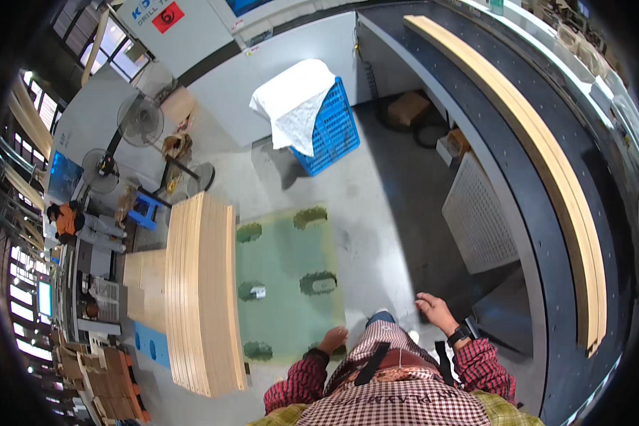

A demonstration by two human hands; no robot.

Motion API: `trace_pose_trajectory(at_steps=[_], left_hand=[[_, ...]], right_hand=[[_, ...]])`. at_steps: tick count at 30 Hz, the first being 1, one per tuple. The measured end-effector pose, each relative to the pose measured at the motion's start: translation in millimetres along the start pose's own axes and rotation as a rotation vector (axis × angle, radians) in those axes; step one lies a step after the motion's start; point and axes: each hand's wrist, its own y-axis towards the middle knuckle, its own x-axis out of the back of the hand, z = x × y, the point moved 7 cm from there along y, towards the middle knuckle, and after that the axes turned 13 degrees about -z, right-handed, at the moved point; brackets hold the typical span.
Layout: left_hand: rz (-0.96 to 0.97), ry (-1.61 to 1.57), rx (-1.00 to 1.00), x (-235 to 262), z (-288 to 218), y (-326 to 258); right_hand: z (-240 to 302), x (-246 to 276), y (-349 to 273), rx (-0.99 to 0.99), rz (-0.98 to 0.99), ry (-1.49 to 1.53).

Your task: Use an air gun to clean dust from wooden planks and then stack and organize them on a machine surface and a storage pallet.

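My left hand [334, 339] hangs in front of my body over the edge of a green floor area. Its fingers look curled together, and no object shows in them. My right hand [437, 312] is held out at the right, fingers loosely apart and holding nothing; a dark watch sits on that wrist. Nearest the left hand is a tall stack of pale wooden boards [199, 291], standing apart from it. To the right of my right hand runs a long black work table [547, 284], with narrow wooden strips [539, 149] lying along it. Neither hand touches the wood.
Ahead stands a blue plastic crate [341, 131] with white cloth [291, 99] draped over it. A perforated white panel [479, 216] leans under the table. Standing fans [140, 121] and a blue stool [143, 210] are at the left. Farther left is another person [71, 220].
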Motion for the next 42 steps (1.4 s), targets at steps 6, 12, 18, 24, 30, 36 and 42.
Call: trace_pose_trajectory(at_steps=[6, 12, 18, 24, 30, 36, 42], left_hand=[[0.209, 0.039, 0.484, 70.2, 99.4, 53.3], [-0.201, -0.296, 0.494, 225.2, 158.7, 259.9], [-0.408, -0.789, 0.768, 342.1, 170.0, 469.4], [-0.236, -0.826, 0.598, 339.5, 64.5, 670.1], [0.005, -0.676, 0.525, 256.3, 128.8, 795.6], [0.152, -0.549, 0.768, 276.8, 154.6, 820.4], [0.106, -0.463, 0.667, 294.1, 153.7, 877.5]], right_hand=[[49.1, -6.0, 102.5, 0.105, 0.023, -0.185], [239.5, 79.4, 187.5, 0.340, -0.088, -0.184], [371.5, 281.2, 274.3, 0.594, -0.680, -0.472], [326.7, 485.9, 376.2, 0.191, -0.976, -0.851], [235.1, 591.5, 507.4, -0.186, -1.020, -0.937], [194.4, 636.2, 606.2, -0.100, -1.389, -0.908], [188.5, 662.1, 664.7, -0.046, -1.504, -1.090]])
